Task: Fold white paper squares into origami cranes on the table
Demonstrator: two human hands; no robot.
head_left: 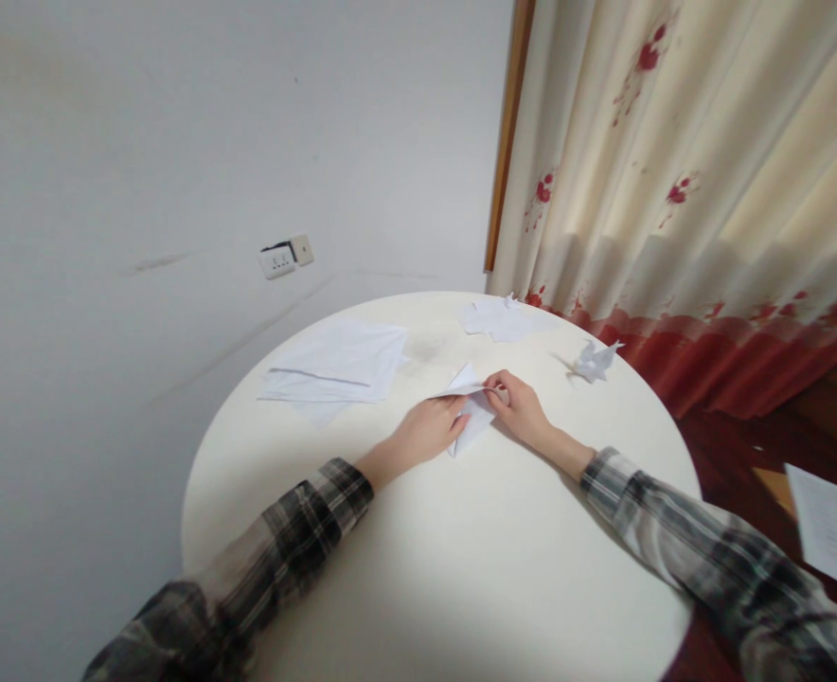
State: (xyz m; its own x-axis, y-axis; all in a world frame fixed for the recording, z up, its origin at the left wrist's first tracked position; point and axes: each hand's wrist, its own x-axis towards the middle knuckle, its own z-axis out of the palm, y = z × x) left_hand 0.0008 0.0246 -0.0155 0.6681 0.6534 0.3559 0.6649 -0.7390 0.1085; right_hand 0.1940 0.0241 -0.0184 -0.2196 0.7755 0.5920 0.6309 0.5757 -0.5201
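Observation:
A small white folded paper point(470, 409) lies near the middle of the round white table point(461, 568). My left hand point(429, 428) rests on its left side, fingers pressed down on the paper. My right hand point(520, 405) pinches the paper's upper right edge with curled fingers. Both of my arms wear plaid sleeves.
A stack of white sheets point(340, 367) lies at the table's back left. A crumpled white sheet point(500, 317) is at the far edge and a folded paper crane point(593, 361) at the right. A flowered curtain point(681, 189) hangs behind; a printed sheet point(834, 526) lies off to the right.

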